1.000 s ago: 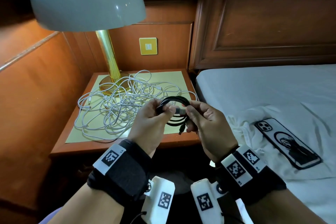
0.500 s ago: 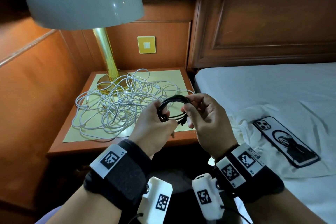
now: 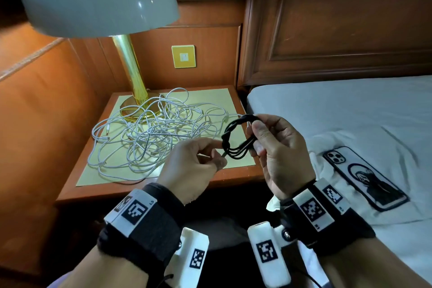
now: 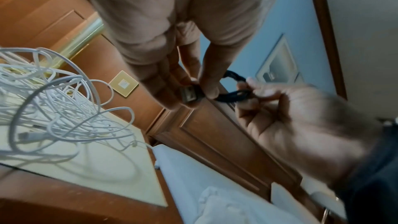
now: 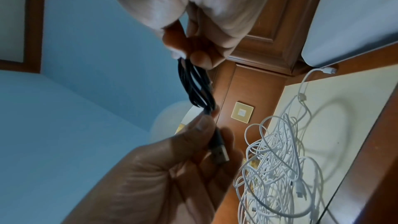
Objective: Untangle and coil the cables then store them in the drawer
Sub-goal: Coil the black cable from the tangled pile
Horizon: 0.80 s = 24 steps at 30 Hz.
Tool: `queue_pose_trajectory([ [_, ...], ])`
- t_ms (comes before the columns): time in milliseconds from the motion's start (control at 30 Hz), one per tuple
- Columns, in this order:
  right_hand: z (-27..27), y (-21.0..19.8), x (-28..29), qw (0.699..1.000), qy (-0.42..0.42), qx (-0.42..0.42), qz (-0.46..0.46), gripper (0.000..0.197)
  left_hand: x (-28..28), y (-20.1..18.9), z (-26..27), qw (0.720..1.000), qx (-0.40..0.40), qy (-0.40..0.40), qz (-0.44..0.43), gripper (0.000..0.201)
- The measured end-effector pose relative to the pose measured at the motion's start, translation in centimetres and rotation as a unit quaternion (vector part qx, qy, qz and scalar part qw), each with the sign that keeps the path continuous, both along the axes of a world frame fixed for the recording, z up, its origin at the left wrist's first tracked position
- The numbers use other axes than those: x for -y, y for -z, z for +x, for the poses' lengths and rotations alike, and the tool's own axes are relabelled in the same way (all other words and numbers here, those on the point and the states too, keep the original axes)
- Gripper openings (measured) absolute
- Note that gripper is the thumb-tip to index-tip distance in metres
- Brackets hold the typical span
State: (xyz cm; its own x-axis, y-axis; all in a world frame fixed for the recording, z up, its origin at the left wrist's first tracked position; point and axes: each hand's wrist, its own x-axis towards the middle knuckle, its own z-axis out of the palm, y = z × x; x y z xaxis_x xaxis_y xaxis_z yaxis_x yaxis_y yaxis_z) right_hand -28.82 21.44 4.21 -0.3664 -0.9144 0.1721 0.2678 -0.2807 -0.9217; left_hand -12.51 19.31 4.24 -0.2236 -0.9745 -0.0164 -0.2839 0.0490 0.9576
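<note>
From the head view, the right hand (image 3: 278, 154) holds the black cable (image 3: 236, 140) as a small ring of loops, with its fingers and thumb closed around one side. The left hand (image 3: 191, 166) pinches the loose end near the bottom of the ring. The ring hangs in the air above the front right corner of the table (image 3: 140, 192), not touching it. The loops could spring open if the right hand lets go too soon, because nothing ties them yet. The white cables (image 3: 149, 138) lie in a big messy heap in the middle of the table, near the lamp (image 3: 131, 72). They are very knotted, so pulling hard could make the knots tighter or tug the lamp. A phone (image 3: 364, 177) lies on the bed (image 3: 350, 105), well apart. No drawer shows here.

In the left wrist view, the left fingers (image 4: 206, 81) squeeze the plug (image 4: 189, 94) of the black cable. The right hand holds the dark loops just beside it. The plug could slip out, as only the fingertips hold it.

In the right wrist view, the black strands hang from the right fingers (image 5: 200, 59) down to the left hand, where the metal plug end sticks out. The strands look thin, bendy and a little twisted together.
</note>
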Motion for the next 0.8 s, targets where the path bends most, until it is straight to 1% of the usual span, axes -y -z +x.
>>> queue_pose_trajectory([
  [67,-0.2,0.0,0.0,0.999,-0.032,-0.002,0.016,0.007,0.3,0.1,0.1,1.0,-0.022,0.008,0.0,0.02],
  [133,-0.5,-0.1,0.1,0.998,-0.057,0.003,0.018,0.008,0.6,0.0,0.2,0.997,-0.074,0.017,0.026,0.016],
  [233,-0.9,0.0,0.2,0.998,-0.066,-0.006,0.025,0.012,1.1,-0.1,0.1,0.985,-0.145,0.033,0.089,0.015],
  [267,-1.0,0.1,0.2,0.998,-0.06,-0.014,0.029,0.012,1.2,-0.1,0.1,0.982,-0.158,0.037,0.096,0.016],
  [333,-1.4,0.2,0.5,0.997,-0.03,-0.049,0.042,0.014,1.3,0.1,0.2,0.982,-0.168,0.039,0.08,0.018],
  [400,-2.0,0.4,0.8,0.992,0.001,-0.116,0.058,0.016,1.4,0.1,0.1,0.983,-0.172,0.036,0.046,0.02],
  [467,-2.5,0.5,1.1,0.985,0.003,-0.153,0.08,0.014,1.3,0.0,-0.1,0.984,-0.177,0.034,0.012,0.023],
  [533,-2.8,0.4,1.2,0.985,-0.026,-0.122,0.12,0.015,1.1,-0.1,-0.3,0.985,-0.165,0.043,-0.03,0.025],
  [633,-2.9,0.1,0.8,0.978,-0.099,-0.004,0.186,0.022,1.1,0.0,-0.3,0.985,-0.134,0.061,-0.095,0.028],
  [667,-2.9,0.1,0.7,0.972,-0.119,0.019,0.201,0.023,1.2,0.1,-0.1,0.984,-0.122,0.067,-0.111,0.027],
  [733,-2.9,0.1,0.6,0.967,-0.135,0.035,0.214,0.026,1.4,0.3,0.2,0.984,-0.103,0.07,-0.127,0.027],
  [800,-2.8,0.4,0.9,0.973,-0.106,0.021,0.206,0.028,1.5,0.7,0.4,0.987,-0.092,0.055,-0.116,0.027],
])
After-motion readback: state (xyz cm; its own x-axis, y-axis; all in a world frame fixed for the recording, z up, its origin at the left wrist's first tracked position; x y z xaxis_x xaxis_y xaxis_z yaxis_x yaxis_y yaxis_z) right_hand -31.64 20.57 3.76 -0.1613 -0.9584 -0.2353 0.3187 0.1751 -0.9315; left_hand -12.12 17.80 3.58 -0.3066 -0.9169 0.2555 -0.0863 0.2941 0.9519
